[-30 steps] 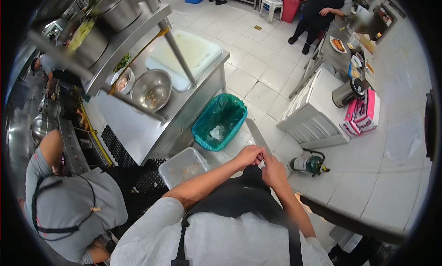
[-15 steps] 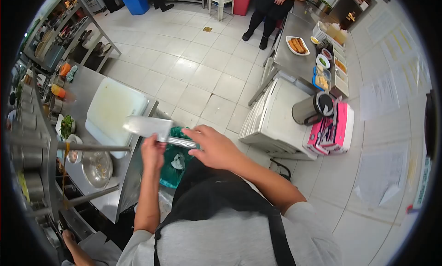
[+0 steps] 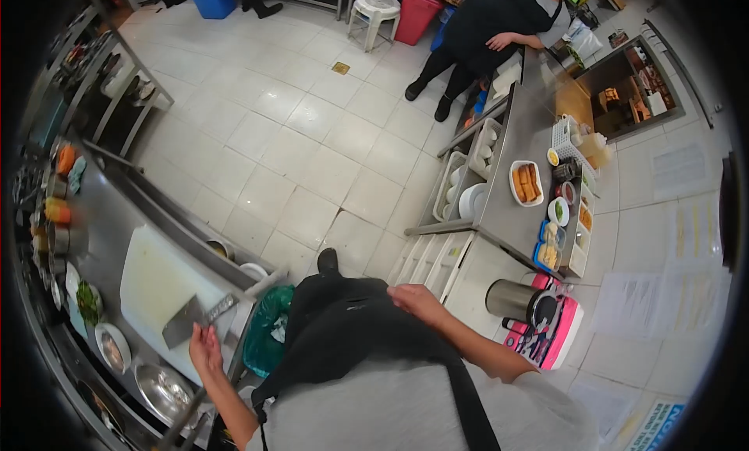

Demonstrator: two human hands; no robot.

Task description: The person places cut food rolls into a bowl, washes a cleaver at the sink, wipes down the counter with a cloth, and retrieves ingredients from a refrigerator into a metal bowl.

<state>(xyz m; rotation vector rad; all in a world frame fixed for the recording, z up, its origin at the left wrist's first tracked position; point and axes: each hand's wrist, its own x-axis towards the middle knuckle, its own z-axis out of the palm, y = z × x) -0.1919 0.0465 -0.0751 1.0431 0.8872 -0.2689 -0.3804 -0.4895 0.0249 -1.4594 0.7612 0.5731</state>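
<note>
A cleaver (image 3: 184, 321) with a wide metal blade and silvery handle lies on the white cutting board (image 3: 148, 264) at the left counter. My left hand (image 3: 206, 353) is beside the blade's near edge, its fingers apart and nothing in them. Whether a fingertip still touches the blade, I cannot tell. My right hand (image 3: 417, 303) hovers at the right side of my black apron (image 3: 343, 318), fingers curled in, with nothing seen in them. Below the board's right end hangs a green bin bag (image 3: 265, 342) with crumpled white paper inside.
Metal bowl (image 3: 162, 390), small white bowl (image 3: 113, 348) and green leaves (image 3: 88, 301) line the left counter. Opposite, a steel counter (image 3: 507, 162) carries a plate of fried rolls (image 3: 527, 183) and sauce containers. A pedal bin (image 3: 511, 301) is at right. Another person (image 3: 484, 37) leans there.
The cleaver went from my hands onto the cutting board. My left hand let go of it, and my right hand drew back to the right. My view turned and my body shifted.
</note>
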